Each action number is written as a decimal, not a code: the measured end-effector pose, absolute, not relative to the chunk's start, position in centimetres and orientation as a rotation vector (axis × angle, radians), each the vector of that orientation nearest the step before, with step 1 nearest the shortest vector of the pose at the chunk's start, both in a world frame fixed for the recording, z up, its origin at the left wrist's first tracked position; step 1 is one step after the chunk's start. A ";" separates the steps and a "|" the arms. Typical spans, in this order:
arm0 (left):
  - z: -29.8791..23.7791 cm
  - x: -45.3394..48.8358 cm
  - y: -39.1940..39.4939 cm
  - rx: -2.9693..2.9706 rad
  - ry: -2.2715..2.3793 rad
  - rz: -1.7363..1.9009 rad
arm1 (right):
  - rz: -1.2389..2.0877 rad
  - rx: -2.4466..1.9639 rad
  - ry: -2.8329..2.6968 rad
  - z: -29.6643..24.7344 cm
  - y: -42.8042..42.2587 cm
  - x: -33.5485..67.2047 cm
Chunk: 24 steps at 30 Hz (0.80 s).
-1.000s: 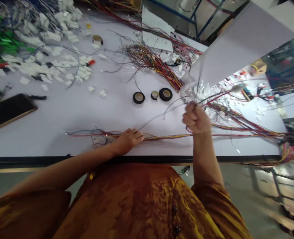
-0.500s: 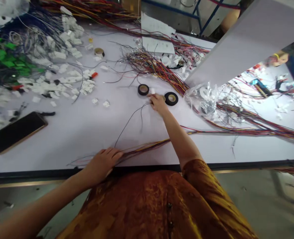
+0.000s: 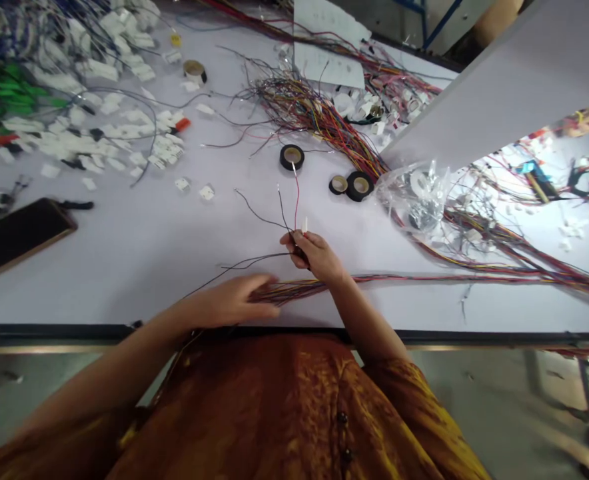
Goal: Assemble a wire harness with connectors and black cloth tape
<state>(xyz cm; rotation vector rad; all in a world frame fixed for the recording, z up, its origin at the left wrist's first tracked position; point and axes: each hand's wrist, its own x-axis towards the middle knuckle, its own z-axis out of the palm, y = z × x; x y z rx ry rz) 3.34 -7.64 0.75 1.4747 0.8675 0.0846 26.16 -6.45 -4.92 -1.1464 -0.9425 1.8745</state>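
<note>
My right hand point(image 3: 316, 254) is pinched shut on a few thin loose wires point(image 3: 285, 212), black and red, whose free ends stick up toward the far side. A small white piece shows just above its fingers. My left hand point(image 3: 234, 301) lies flat with fingers stretched out on a bundle of coloured wires point(image 3: 424, 278) that runs along the near edge of the white table point(image 3: 139, 253) off to the right. The two hands are close together, the left one nearer to me.
Three rolls of black tape point(image 3: 292, 157) point(image 3: 359, 186) point(image 3: 338, 184) lie beyond the hands. A clear plastic bag point(image 3: 417, 193) sits right of them. White connectors point(image 3: 99, 133) litter the far left, a dark phone point(image 3: 17, 233) lies at left, tangled wires point(image 3: 314, 113) at the back.
My right hand came back from the tape rolls toward me, lifting thin wires. My left hand shifted right along the bundle.
</note>
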 end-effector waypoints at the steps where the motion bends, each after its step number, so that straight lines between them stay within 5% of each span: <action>1: -0.4 5.7 -7.9 1.380 0.953 0.249 | 1.877 -1.167 -1.002 -5.0 -6.9 26.1; 8: -7.0 11.8 -5.9 0.687 0.980 0.992 | 1.769 -1.326 -1.323 -5.4 -6.9 27.8; 24: -5.4 7.9 -8.7 0.389 1.193 1.139 | 1.542 -1.131 -0.783 -8.3 -4.5 32.0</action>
